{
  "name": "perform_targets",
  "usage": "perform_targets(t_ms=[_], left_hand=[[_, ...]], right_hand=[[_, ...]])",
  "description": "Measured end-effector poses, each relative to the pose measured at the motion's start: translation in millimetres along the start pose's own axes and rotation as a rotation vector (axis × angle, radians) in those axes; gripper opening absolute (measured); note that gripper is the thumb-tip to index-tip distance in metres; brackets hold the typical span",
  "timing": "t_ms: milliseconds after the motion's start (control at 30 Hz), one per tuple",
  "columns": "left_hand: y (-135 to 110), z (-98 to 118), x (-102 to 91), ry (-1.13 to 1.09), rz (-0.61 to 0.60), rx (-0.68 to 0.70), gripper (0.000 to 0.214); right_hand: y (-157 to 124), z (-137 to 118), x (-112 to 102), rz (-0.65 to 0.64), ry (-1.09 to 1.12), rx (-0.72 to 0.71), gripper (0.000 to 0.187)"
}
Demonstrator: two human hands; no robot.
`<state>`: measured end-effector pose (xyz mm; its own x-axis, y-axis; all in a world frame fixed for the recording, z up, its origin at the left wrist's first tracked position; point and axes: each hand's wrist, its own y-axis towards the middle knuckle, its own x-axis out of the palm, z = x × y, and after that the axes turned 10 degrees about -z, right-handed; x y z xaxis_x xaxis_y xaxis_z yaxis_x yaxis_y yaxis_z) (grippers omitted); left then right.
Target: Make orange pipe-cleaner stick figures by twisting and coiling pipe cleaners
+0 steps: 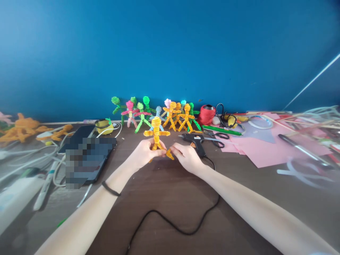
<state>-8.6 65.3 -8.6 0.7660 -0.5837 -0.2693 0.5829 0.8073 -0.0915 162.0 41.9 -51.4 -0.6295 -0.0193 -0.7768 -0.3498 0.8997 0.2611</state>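
Observation:
An orange pipe-cleaner figure [156, 132] stands upright above the table, its round head and outstretched arms toward the wall. My left hand [147, 153] is closed on its lower body, thumb and fingers pinching near the legs. My right hand [187, 157] is closed beside the figure's right leg, which bends out toward it; the fingertips are at that leg's end. How firmly the right fingers grip it is partly hidden. Behind the figure, several finished-looking pipe-cleaner figures [140, 115] in green, pink, and orange lean along the blue wall.
A black glue gun [196, 140] lies past my right hand, its cable [175, 226] looping across the table front. Scissors [221, 139], red twine [206, 114] and pink paper [261, 150] are to the right. At left are a dark tablet [102, 156], white cables and a marker [45, 186].

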Motion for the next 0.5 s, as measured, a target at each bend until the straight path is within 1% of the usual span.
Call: perform_targets(t_ms=[133, 300, 367, 500], left_hand=[[-0.5, 2.4, 0.5, -0.168, -0.010, 0.008, 0.018], [-0.5, 1.8, 0.0, -0.257, -0.040, 0.025, 0.019], [-0.2, 2.4, 0.9, -0.261, -0.022, 0.028, 0.019], [0.7, 3.8, 4.1, -0.240, 0.078, 0.066, 0.018]], right_hand=[[-0.3, 1.4, 2.2, -0.002, -0.028, -0.027, 0.030], [-0.7, 2.6, 3.8, 0.019, -0.073, -0.026, 0.027], [-0.5, 2.7, 3.9, 0.016, -0.094, -0.017, 0.026], [-0.1, 1.5, 3.9, -0.038, -0.158, 0.018, 0.022]])
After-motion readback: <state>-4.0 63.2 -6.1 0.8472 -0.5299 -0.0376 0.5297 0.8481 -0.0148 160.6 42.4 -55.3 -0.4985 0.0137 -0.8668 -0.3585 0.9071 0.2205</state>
